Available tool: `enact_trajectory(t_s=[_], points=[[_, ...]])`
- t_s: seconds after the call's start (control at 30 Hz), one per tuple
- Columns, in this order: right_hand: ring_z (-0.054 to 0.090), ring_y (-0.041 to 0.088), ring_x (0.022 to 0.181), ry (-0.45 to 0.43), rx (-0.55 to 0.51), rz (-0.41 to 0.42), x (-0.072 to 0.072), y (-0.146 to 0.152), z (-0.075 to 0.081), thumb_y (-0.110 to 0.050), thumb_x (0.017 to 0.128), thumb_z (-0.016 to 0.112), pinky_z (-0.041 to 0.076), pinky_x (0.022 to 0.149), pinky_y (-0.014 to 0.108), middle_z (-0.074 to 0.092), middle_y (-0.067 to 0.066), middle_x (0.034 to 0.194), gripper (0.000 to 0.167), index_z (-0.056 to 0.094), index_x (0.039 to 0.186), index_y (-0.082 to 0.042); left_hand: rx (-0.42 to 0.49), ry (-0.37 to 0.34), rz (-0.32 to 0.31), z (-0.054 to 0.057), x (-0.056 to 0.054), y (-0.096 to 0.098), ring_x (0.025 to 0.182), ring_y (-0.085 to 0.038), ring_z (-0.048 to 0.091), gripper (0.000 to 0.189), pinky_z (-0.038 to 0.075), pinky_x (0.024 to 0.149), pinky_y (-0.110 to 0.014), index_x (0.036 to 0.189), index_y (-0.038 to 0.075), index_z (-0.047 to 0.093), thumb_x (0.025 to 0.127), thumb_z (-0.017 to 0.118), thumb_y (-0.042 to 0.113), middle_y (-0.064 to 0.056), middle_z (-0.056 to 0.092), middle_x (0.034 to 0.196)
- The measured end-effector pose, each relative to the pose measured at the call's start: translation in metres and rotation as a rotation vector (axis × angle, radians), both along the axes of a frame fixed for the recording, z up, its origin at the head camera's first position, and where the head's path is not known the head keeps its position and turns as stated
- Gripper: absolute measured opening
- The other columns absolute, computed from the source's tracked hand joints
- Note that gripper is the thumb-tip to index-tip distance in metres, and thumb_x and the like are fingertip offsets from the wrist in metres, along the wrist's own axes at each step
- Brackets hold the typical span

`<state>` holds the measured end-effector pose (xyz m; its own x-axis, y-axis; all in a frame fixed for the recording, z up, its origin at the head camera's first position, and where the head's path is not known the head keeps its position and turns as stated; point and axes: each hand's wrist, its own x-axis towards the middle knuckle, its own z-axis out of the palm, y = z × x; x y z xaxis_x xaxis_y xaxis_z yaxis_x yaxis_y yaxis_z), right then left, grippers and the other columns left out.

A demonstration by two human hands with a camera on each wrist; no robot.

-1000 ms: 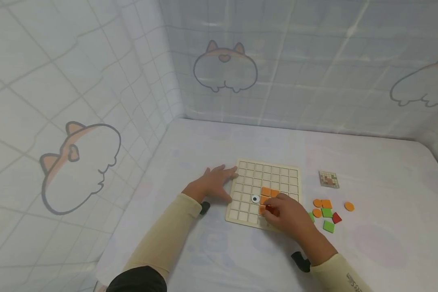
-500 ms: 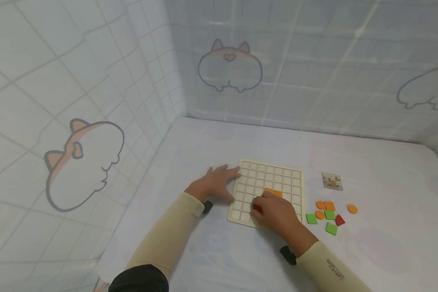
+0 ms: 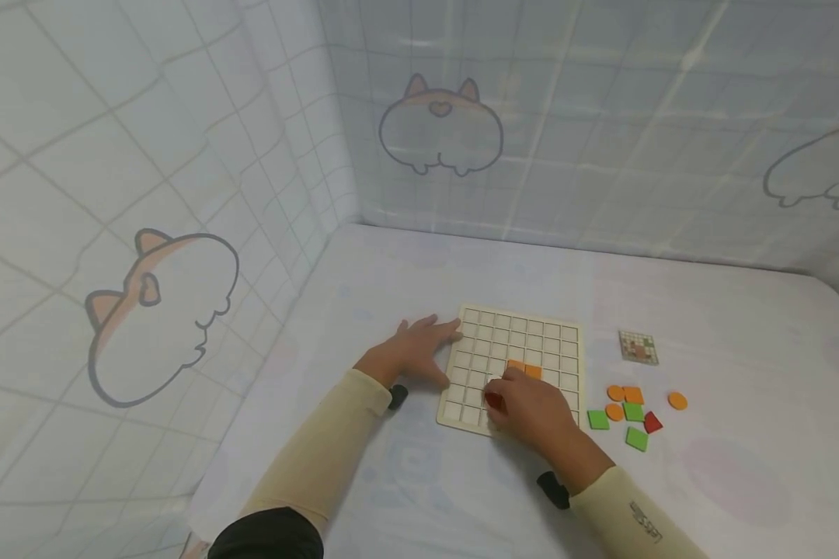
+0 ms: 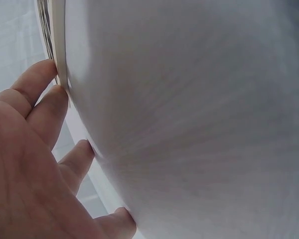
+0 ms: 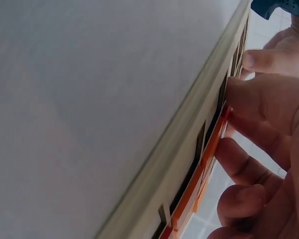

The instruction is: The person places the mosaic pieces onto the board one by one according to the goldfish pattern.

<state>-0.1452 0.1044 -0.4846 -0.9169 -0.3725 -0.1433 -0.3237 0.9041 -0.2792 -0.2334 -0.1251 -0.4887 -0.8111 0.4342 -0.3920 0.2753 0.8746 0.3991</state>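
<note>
A cream gridded board (image 3: 481, 335) lies on the white tabletop. My left hand (image 3: 416, 349) has its fingers spread, with thumb and fingertips at the board's left edge; the left wrist view shows fingertips (image 4: 60, 94) on that edge. My right hand (image 3: 534, 407) is low over the board's front part, thumb and index finger pinching a small red tile (image 5: 227, 112). Just behind those fingers are two orange square tiles (image 3: 532, 372) set in the grid. Other orange (image 5: 192, 191) and red tiles show along the board in the right wrist view. A white piece is mostly hidden by the right hand.
Right of the board lie green squares (image 3: 637, 439), orange discs (image 3: 677, 401), an orange square (image 3: 632, 395) and a red wedge-shaped tile (image 3: 652, 422). Behind them is a small pattern card (image 3: 638, 347). A sheet-like wall (image 3: 447, 210) rises behind the table.
My right hand has moved left across the board with the red tile, covering the white eye-like piece and some orange squares. My left hand stays at the board's edge. The head view has shifted slightly.
</note>
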Motion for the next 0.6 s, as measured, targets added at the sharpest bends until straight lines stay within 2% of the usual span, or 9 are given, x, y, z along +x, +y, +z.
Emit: enact_trajectory(t_s=[0.17, 0.3, 0.5, 0.6], points=[[0.051, 0.008, 0.073, 0.027, -0.017, 0.015, 0.003, 0.004, 0.001, -0.027, 0.087, 0.079, 0.046, 0.061, 0.024, 0.058, -0.01, 0.089, 0.019, 0.078, 0.106, -0.028, -0.004, -0.007, 0.005, 0.002, 0.0, 0.002, 0.16, -0.023, 0.009, 0.096, 0.003, 0.125, -0.063, 0.157, 0.034, 0.039, 0.073, 0.083, 0.042, 0.015, 0.023, 0.169], [0.054, 0.008, 0.078, 0.015, -0.055, 0.002, 0.004, 0.01, 0.0, -0.029, 0.086, 0.08, 0.049, 0.064, 0.025, 0.061, -0.01, 0.095, 0.024, 0.077, 0.11, -0.028, -0.005, -0.007, 0.006, 0.0, 0.001, 0.002, 0.159, -0.023, 0.009, 0.096, 0.003, 0.125, -0.063, 0.157, 0.034, 0.039, 0.073, 0.083, 0.041, 0.014, 0.023, 0.169], [0.056, 0.012, 0.087, -0.014, -0.092, -0.072, 0.007, 0.029, 0.002, -0.035, 0.086, 0.08, 0.052, 0.071, 0.032, 0.066, -0.005, 0.108, 0.032, 0.076, 0.116, -0.026, -0.008, -0.009, 0.014, -0.001, 0.001, 0.004, 0.16, -0.023, 0.009, 0.096, 0.002, 0.126, -0.062, 0.157, 0.035, 0.039, 0.072, 0.083, 0.042, 0.013, 0.023, 0.169], [0.055, 0.012, 0.085, -0.017, -0.12, -0.089, 0.006, 0.034, 0.003, -0.035, 0.086, 0.08, 0.051, 0.071, 0.031, 0.065, -0.006, 0.101, 0.028, 0.078, 0.112, -0.024, -0.008, -0.004, 0.027, 0.002, 0.0, 0.004, 0.159, -0.024, 0.01, 0.095, 0.003, 0.126, -0.062, 0.156, 0.033, 0.04, 0.072, 0.084, 0.04, 0.011, 0.025, 0.169]])
